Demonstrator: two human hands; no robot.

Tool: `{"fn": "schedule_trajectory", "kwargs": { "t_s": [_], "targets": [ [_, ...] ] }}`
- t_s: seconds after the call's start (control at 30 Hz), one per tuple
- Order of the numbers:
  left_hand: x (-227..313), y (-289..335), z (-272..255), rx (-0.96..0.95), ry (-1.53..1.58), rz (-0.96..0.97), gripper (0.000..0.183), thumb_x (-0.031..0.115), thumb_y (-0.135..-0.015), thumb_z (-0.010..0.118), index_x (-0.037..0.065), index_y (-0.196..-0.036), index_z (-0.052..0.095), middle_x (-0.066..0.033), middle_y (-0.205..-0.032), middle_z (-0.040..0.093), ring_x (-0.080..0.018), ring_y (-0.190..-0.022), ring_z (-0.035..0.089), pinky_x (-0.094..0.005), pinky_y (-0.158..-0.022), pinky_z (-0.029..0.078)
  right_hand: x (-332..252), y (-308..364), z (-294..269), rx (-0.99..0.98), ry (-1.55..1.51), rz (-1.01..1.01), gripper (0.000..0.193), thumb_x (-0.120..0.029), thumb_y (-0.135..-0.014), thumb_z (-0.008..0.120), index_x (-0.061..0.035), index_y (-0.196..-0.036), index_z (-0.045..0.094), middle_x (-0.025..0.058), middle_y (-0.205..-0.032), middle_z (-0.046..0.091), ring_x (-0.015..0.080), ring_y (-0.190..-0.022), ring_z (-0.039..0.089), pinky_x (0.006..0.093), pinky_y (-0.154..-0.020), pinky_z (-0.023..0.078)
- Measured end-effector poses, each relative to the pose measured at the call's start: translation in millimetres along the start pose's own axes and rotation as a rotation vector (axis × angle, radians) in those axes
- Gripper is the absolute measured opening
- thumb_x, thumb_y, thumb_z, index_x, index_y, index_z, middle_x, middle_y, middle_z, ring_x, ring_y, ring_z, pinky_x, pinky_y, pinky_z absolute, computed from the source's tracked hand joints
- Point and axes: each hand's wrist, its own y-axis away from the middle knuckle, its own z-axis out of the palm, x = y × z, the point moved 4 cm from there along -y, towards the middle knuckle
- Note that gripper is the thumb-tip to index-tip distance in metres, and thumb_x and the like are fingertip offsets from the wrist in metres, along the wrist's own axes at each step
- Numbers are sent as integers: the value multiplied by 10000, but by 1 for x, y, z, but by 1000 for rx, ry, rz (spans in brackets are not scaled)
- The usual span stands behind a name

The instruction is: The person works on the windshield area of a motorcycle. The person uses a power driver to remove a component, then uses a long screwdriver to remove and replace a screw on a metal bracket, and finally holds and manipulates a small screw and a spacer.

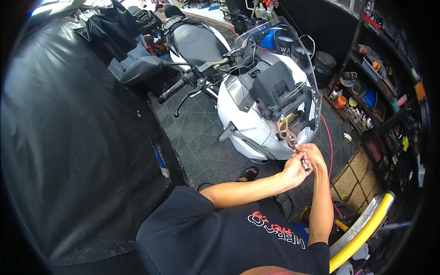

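Both hands meet in front of the motorcycle's white nose (245,130). My left hand (293,172) is closed around a slim dark metal tool (305,167), whose cylindrical end shows between the hands. My right hand (313,156) is closed too, its fingers pinching at the upper end of that tool, next to a bronze-coloured bracket (287,132). The bracket has cut-out holes and sits below the clear windscreen (311,103). Fingers partly cover the tool, so its exact kind is hidden.
At the left a large black cover (68,151) drapes over something. A handlebar grip (172,91) and mirror (142,69) jut out leftward. Crowded shelves (373,82) line the right side, above a yellow curved bar (366,238). Dark buckets (324,64) and a red hose (328,130) lie beyond.
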Motion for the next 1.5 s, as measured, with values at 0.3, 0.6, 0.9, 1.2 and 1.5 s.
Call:
{"fn": "schedule_trajectory", "kwargs": {
  "t_s": [0.3,0.6,0.9,1.2,1.5],
  "targets": [
    [-21,3,2,130,-8,-1,253,288,-1059,421,102,-912,512,4,-784,523,-133,-697,533,-322,-720,503,-14,9,6,56,167,-14,253,-191,-905,692,45,-821,658,119,-706,687,90,-458,556,219,-401,442],
    [4,57,-15,-10,-440,-123,208,288,-1052,441,100,-1062,527,14,-802,491,-114,-723,508,-295,-672,469,-27,30,29,344,660,-423,199,-122,-807,753,18,-784,613,129,-649,684,185,-574,681,327,-536,512],
    [33,88,-18,-86,-746,-194,268,289,-1060,429,44,-1099,529,12,-778,461,-89,-695,469,-253,-651,449,-12,46,49,635,667,-745,125,-91,-878,659,11,-867,587,161,-703,658,302,-643,675,382,-597,516],
    [49,99,-16,-215,-990,-236,268,248,-1065,425,20,-1093,562,10,-777,467,-73,-680,464,-224,-645,435,1,62,50,697,493,-807,148,-36,-874,689,24,-962,585,120,-851,641,179,-751,681,293,-665,550],
    [72,86,18,-160,-1058,123,178,174,-1019,533,21,-1106,557,34,-698,439,-46,-589,403,-221,-550,388,16,105,55,246,-112,-689,129,5,-902,658,71,-1012,650,95,-872,697,138,-789,690,256,-711,562]
  ]
}}
